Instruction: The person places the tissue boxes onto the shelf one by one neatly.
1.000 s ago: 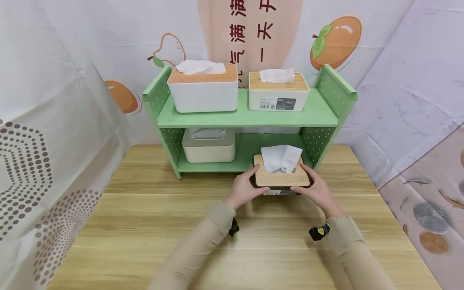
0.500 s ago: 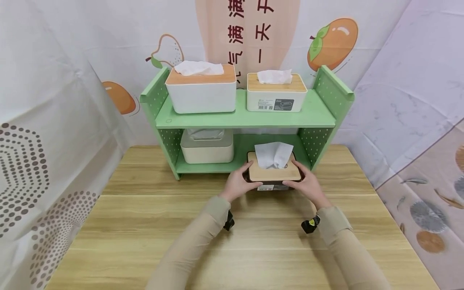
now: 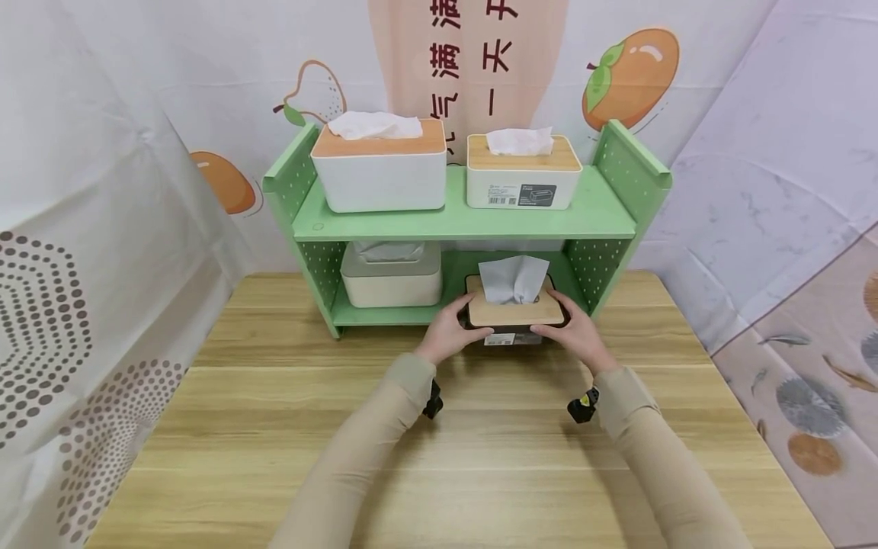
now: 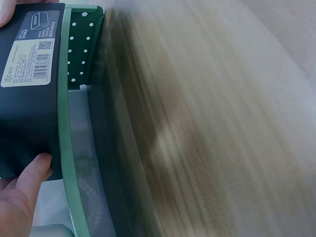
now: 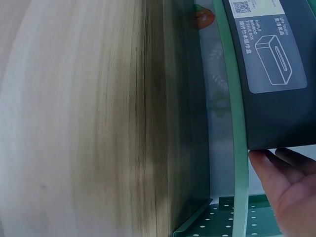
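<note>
A black tissue box (image 3: 516, 311) with a light wooden lid and a white tissue sticking up sits at the right front of the lower shelf in the head view. My left hand (image 3: 449, 332) grips its left end, thumb along the front face. On the opposite end my right hand (image 3: 575, 332) holds it the same way. The left wrist view shows the box's dark front (image 4: 29, 113) with a printed label, right at the green shelf edge. Fingers of the right hand (image 5: 291, 185) press under the box's end in the right wrist view.
A green two-level rack (image 3: 463, 225) with perforated sides stands at the back of the wooden table (image 3: 480, 473). On top are a larger white tissue box (image 3: 384, 181) and a smaller white one (image 3: 516, 183). A cream tissue box (image 3: 392, 284) occupies the lower left.
Both hands have moved the black tissue box slightly left and farther back, toward the lower shelf. The other boxes stay in place on the rack.
</note>
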Action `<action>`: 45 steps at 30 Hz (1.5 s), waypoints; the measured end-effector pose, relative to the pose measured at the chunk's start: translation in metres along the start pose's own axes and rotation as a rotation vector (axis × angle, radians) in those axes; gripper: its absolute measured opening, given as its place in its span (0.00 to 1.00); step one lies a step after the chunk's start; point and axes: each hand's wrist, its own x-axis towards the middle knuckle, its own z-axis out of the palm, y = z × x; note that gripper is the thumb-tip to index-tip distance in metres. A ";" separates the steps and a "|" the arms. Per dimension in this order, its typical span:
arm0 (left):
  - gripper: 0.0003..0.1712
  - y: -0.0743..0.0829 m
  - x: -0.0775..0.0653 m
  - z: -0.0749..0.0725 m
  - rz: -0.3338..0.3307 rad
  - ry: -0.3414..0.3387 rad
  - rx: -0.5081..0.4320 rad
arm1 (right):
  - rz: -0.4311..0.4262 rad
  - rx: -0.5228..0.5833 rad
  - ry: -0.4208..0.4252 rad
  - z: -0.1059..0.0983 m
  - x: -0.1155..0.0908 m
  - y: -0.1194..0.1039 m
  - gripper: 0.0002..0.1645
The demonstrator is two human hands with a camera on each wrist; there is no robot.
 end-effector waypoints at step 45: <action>0.44 0.023 -0.066 0.030 0.309 0.004 0.846 | -0.590 -0.624 0.303 0.036 -0.060 0.002 0.39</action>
